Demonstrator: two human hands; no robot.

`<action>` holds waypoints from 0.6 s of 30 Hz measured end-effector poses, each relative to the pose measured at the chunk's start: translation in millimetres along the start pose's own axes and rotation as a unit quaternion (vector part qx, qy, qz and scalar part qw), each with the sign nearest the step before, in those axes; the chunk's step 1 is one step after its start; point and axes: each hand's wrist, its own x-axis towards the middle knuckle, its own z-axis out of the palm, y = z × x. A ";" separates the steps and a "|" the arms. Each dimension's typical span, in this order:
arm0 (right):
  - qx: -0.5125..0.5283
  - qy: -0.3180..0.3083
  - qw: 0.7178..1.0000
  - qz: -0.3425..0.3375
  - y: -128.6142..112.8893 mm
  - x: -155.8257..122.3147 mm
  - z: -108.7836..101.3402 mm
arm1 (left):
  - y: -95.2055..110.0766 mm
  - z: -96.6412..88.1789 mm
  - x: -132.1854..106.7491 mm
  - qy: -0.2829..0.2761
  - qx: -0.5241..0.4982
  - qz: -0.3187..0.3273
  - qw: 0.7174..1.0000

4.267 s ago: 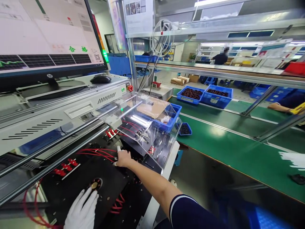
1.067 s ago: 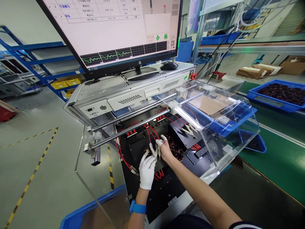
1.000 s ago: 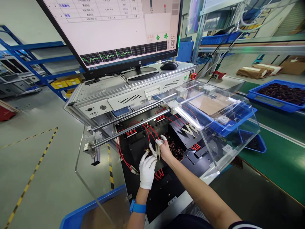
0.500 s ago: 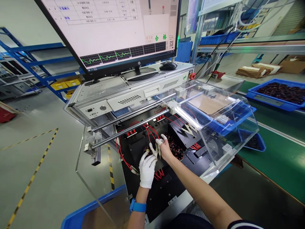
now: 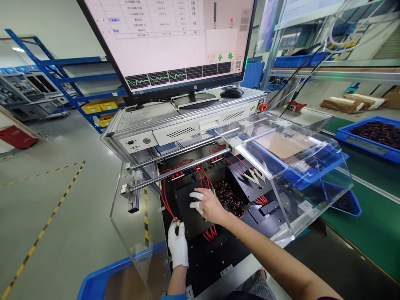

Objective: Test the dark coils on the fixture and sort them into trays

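My left hand (image 5: 178, 245), in a white glove, is closed at the near left of the black fixture (image 5: 191, 213). Its fingertips pinch an alligator clip (image 5: 177, 222) at the end of red wires (image 5: 166, 199); the glove hides most of the clip. Further right, my right hand (image 5: 211, 205) wears white finger cots and hovers over the fixture with its fingers apart, pointing left. Just behind it, partly covered, are more clips (image 5: 213, 191) on red leads. A pile of small dark parts with reddish ends (image 5: 230, 198) fills a recess right of this hand.
Two metal rails (image 5: 181, 168) cross above the fixture's back. A clear acrylic cover (image 5: 308, 166) spans the right side, over other clips (image 5: 253, 178). The monitor (image 5: 175, 50) stands behind. Blue trays (image 5: 371, 141) sit on the green bench at right; another blue bin (image 5: 103, 273) is at lower left.
My left hand has moved left and down from the middle clips to the red leads at the left. My right hand has let go of the clip and spread its fingers. The view has shifted.
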 end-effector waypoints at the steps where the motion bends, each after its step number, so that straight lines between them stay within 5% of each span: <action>1: -0.032 -0.059 0.997 -0.048 -2.6 4.4 -0.2 | 7.4 0.8 -2.7 -0.010 -0.036 0.006 0.999; 4: -0.094 -0.148 0.979 -0.105 -1.3 15.9 5.1 | 32.2 3.2 -6.6 -0.031 -0.185 -0.031 0.982; 8: -0.096 -0.147 0.977 -0.119 2.8 21.2 13.3 | 47.7 7.3 5.7 0.008 -0.335 -0.066 0.940; 12: -0.106 -0.139 0.978 -0.114 -0.2 18.4 12.2 | 44.9 14.0 20.0 0.041 -0.365 -0.065 0.928; 18: -0.108 -0.122 0.980 -0.115 4.2 20.2 17.5 | 50.0 19.6 21.0 0.021 -0.369 -0.070 0.927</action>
